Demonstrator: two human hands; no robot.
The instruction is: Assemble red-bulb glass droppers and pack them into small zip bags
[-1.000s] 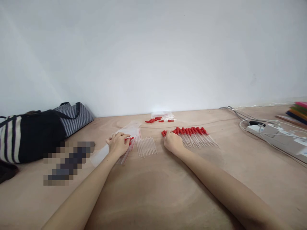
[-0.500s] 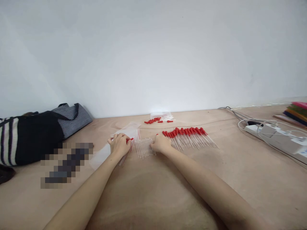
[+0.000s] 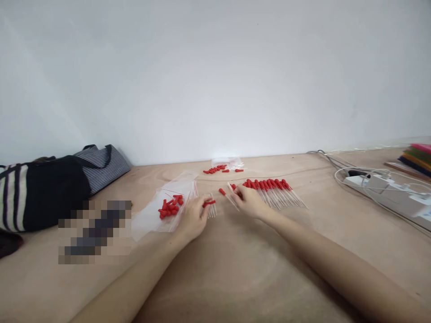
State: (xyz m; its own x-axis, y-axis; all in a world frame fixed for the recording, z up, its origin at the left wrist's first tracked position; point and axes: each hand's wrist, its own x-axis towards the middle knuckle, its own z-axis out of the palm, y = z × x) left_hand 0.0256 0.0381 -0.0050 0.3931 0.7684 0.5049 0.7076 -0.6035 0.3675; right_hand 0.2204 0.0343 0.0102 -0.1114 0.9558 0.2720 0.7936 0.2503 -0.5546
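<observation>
Pinched in the fingers of my left hand (image 3: 193,218) is a small red rubber bulb (image 3: 210,203), pointing right. My right hand (image 3: 252,202) grips a thin clear tube (image 3: 230,186) with its upper end tilted up and left. Loose clear tubes (image 3: 212,212) lie by my left fingertips, partly hidden by that hand. One finished dropper (image 3: 222,191) with a red bulb lies between the hands. To the right is a row of red-capped droppers (image 3: 269,184), its near end covered by my right hand. A pile of red bulbs (image 3: 170,208) rests on a clear plastic bag (image 3: 143,225) at left.
More red bulbs (image 3: 214,170) and a small bag (image 3: 225,161) with white tubes lie near the wall. A black and striped fabric bag (image 3: 57,190) is at far left, beside a pixelated dark object (image 3: 97,231). A power strip (image 3: 387,193) with cables sits at right.
My left hand has moved right from the bulb pile with a red bulb, uncovering the pile. My right hand has left the loose tubes and shifted right, now holding one tube.
</observation>
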